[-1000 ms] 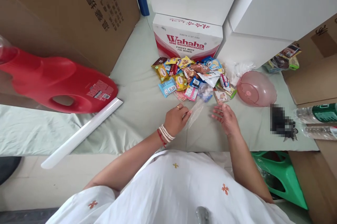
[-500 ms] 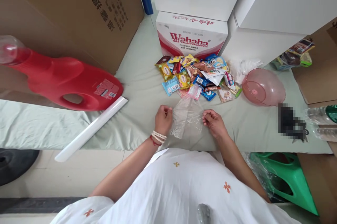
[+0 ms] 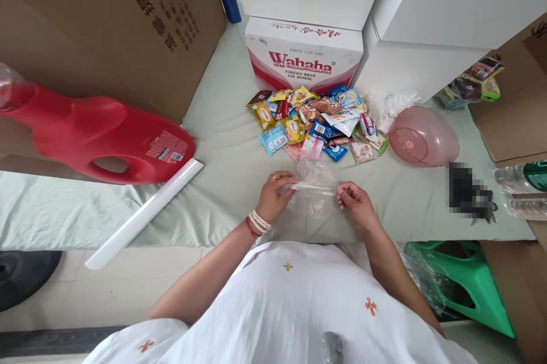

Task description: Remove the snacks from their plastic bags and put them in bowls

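A clear plastic bag [image 3: 315, 204] is stretched between my two hands, above the pale green cloth near the table's front edge. My left hand [image 3: 276, 196] pinches one side of it between thumb and fingers; two pale bracelets and a red cord circle that wrist. On the opposite side, my right hand [image 3: 354, 201] grips the bag with its fingertips. A crease runs straight across between the two grips. Just beyond the bag lies a heap of small wrapped snacks [image 3: 305, 116] in many colours. A pink packet [image 3: 313, 147] is at the heap's near edge, close to the bag's top.
Behind the snacks stands a Wahaha water carton [image 3: 303, 59]. To their right are a translucent pink bowl [image 3: 423, 136] and crumpled clear plastic [image 3: 391, 107]. A red detergent bottle [image 3: 115, 136] and a white strip [image 3: 145, 213] lie left. A blurred black object [image 3: 468, 190] lies far right.
The bag, earlier hanging loose and upright between my hands, is now folded or pulled taut sideways. My left hand has moved right and turned inward; my right hand has shifted slightly right.
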Motion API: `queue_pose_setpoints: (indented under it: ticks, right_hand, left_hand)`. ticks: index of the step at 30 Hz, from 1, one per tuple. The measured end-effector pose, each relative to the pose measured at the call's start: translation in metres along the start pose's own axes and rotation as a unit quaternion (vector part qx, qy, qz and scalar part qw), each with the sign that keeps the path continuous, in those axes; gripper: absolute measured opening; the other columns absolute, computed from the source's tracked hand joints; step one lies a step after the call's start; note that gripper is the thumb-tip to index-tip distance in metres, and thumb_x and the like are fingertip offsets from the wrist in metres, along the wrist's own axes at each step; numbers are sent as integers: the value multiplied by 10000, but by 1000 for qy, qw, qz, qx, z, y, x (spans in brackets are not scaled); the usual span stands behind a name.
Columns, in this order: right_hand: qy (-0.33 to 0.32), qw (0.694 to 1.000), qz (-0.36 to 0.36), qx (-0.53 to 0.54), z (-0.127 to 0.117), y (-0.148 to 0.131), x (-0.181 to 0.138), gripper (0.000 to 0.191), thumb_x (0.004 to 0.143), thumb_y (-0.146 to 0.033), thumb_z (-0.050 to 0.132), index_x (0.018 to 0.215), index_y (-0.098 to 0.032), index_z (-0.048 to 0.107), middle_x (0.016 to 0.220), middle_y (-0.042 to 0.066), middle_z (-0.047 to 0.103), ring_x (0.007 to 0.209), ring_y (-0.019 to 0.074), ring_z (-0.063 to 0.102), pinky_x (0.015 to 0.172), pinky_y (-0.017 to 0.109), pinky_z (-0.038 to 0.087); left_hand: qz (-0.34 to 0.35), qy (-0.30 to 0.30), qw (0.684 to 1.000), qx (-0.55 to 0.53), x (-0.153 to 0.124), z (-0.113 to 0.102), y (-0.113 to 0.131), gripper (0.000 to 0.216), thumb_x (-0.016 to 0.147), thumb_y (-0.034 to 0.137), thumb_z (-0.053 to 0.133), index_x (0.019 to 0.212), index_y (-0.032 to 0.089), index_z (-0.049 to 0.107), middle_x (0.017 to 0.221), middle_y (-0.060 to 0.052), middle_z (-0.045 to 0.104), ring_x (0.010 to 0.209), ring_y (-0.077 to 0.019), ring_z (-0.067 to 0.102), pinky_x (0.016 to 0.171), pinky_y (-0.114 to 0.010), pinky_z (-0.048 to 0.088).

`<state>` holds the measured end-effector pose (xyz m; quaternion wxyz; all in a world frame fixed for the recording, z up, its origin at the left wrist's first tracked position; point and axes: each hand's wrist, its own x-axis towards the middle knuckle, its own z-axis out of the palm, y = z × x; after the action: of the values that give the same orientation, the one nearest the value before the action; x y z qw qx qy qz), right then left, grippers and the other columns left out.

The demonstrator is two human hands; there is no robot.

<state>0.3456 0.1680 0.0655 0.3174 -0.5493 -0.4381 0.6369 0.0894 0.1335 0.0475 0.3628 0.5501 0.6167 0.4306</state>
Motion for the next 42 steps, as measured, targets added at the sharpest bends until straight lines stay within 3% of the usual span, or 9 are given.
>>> queue_pose_setpoints:
  ticks: [8,11,16,19,24,30,34,38,42]
  right_hand:
    - [4,996,-47,-69,-36,-8,-13,420,787,-637,770,847,-239,652,878,20,668,786,175,588,759,311,510]
    - [-34,998,-26,-39,-29,-12,-9,502,762,-657,790,1085,-289,682,1118,50,719,1009,231,649,879,355,525]
    - [-81,995,4,-53,6,-12,6,460,695,-622,841,905,-230,721,706,-15,631,659,158,560,650,288,459]
    - [-51,998,-38,-25,13,-13,9,413,737,-612,808,814,-224,691,699,-27,586,616,129,502,580,261,438]
    - [64,997,-49,-9,-5,-9,2,426,763,-630,778,897,-246,653,686,-42,564,487,111,433,414,257,326]
    - [98,995,-15,-28,-20,4,7,451,730,-647,775,884,-246,639,629,-51,542,434,99,352,406,268,290]
    - [95,995,-9,-42,-28,0,11,464,764,-690,726,883,-250,635,654,-29,581,505,135,458,454,268,358]
    - [12,998,-43,-36,-31,-11,1,593,790,-711,725,1202,-295,632,1098,49,737,1016,235,678,800,338,558]
    - [-29,999,4,-32,-31,-17,-14,678,640,-555,911,1189,-263,643,922,17,717,839,208,700,756,340,578]
  left_hand:
    - [-296,68,864,-402,-27,-29,19,283,607,277,838,830,177,696,894,-32,719,820,-184,687,773,-352,608]
    - [-310,34,839,-445,-31,-26,25,257,642,333,773,791,188,621,927,-38,714,858,-221,726,746,-368,622]
    - [-409,-41,845,-343,-19,-13,28,489,728,650,729,829,189,599,669,-32,670,513,-160,622,470,-257,466]
    - [-375,-106,883,-261,-8,-15,28,473,609,513,900,747,161,617,532,44,532,430,-68,434,417,-194,287]
    - [-281,64,885,-365,-5,-24,24,477,583,487,918,790,171,628,646,66,530,501,-38,393,464,-179,351]
    - [-308,131,861,-383,-13,-29,15,496,643,527,883,875,213,576,573,113,432,424,-42,308,383,-174,259]
    - [-375,39,852,-363,-18,-38,15,521,689,600,837,903,184,606,670,24,638,393,-32,302,376,-192,235]
    - [-379,-116,850,-348,-24,-42,23,460,616,463,928,764,142,634,631,-24,653,404,-28,326,385,-190,245]
    - [-343,-66,832,-432,-27,-41,32,474,710,544,864,937,171,680,687,21,646,385,-4,265,374,-175,238]
